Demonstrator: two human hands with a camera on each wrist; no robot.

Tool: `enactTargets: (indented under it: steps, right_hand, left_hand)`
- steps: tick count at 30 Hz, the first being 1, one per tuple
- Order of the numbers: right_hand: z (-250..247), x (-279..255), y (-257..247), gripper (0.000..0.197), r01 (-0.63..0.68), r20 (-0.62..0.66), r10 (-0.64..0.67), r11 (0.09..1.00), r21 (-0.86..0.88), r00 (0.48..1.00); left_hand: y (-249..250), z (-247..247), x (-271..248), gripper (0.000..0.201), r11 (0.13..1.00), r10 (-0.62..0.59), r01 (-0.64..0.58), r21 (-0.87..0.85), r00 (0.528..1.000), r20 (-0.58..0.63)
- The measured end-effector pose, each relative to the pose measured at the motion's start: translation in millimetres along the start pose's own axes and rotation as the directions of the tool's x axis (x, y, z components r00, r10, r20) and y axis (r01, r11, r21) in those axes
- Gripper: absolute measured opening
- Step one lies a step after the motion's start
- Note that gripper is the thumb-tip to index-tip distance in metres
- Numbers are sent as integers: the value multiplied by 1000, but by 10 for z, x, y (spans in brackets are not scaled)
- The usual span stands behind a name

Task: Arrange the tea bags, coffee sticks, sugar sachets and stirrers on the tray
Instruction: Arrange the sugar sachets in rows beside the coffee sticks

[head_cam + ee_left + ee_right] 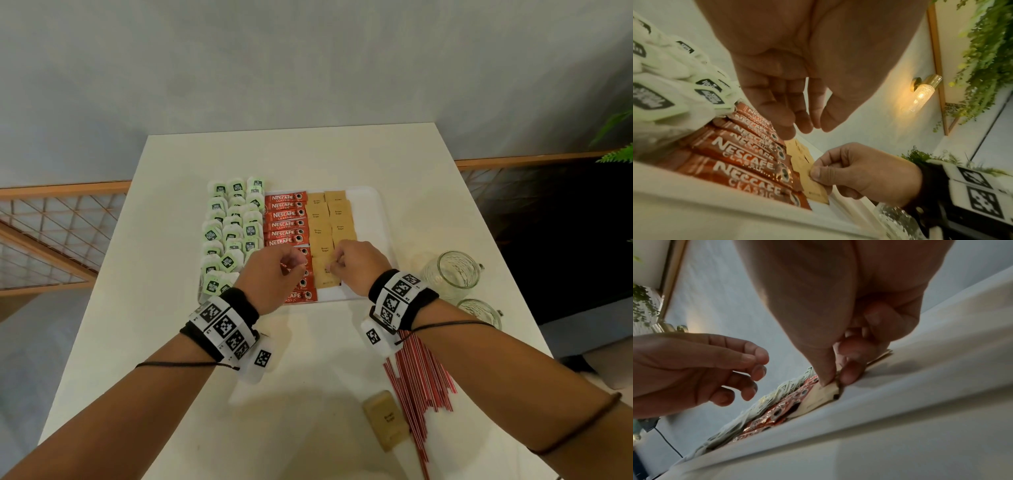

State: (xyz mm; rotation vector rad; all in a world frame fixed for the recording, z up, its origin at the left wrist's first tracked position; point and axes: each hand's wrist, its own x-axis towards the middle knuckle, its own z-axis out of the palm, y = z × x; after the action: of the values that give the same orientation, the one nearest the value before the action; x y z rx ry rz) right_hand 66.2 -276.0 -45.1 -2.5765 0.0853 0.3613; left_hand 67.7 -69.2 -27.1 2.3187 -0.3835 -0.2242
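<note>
Just now the right hand [356, 265] pinches a brown sugar sachet [815, 186] at the tray's [371, 219] near end, beside the red coffee sticks [286, 214]. Its neighbour, the left hand [274, 274], hovers over them, fingers loosely curled, holding nothing. Red stirrers [416, 380] lie on the surface [308, 394].

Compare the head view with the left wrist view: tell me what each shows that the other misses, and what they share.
Only the head view shows the red stirrers and a spare stack of brown sugar sachets lying on the table off the tray, plus two glass jars.

Only the left wrist view shows a lit wall lamp and the left hand from below, fingers loosely curled and holding nothing.

Both show the right hand pinching a sugar sachet beside the coffee sticks, with tea bags further left.
</note>
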Motion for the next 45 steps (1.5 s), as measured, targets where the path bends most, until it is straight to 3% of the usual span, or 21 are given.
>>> enactTargets:
  steps: [8, 13, 16, 19, 23, 30, 35, 39, 42, 45]
  right_hand:
    - [-99, -174, 14, 21, 17, -23, -17, 1000, -19, 1000]
    - [-219, -527, 129, 16, 24, -11, -24, 999, 34, 1000]
    - [-267, -802, 221, 19, 33, 22, -33, 999, 18, 999]
    - [-249, -1059, 360, 18, 35, 49, -35, 999, 7, 998]
    - [-198, -1299, 542, 16, 12, 54, -11, 1000, -25, 998]
    - [-82, -1482, 714, 13, 10, 23, -9, 1000, -22, 1000]
    - [-46, -1487, 688, 14, 55, 23, -55, 998, 20, 998]
    - [-50, -1479, 657, 15, 81, 28, -81, 997, 19, 996]
    - [-57, -1480, 677, 17, 94, 61, -96, 995, 30, 994]
    - [-81, -1497, 673, 20, 159, 128, -160, 987, 20, 979]
  left_hand:
    - [94, 136, -275, 7, 991, 126, -128, 27, 991, 53]
    - [235, 291, -498, 12, 979, 168, -189, 82, 962, 214]
    - [378, 406, -648, 24, 966, 175, -234, 112, 905, 389]
    - [501, 586, -780, 34, 930, 181, -326, 168, 806, 563]
    - [620, 810, -899, 51, 906, 152, -375, 194, 718, 680]
    - [673, 1042, -995, 79, 850, 136, -453, 270, 684, 717]
    - [758, 1045, -1027, 61, 824, 148, -493, 280, 664, 733]
    - [712, 991, -937, 40, 865, 92, -416, 281, 681, 726]
    - [660, 951, -883, 26, 903, 106, -373, 216, 678, 727]
    - [596, 877, -838, 13, 947, 119, -292, 134, 706, 698]
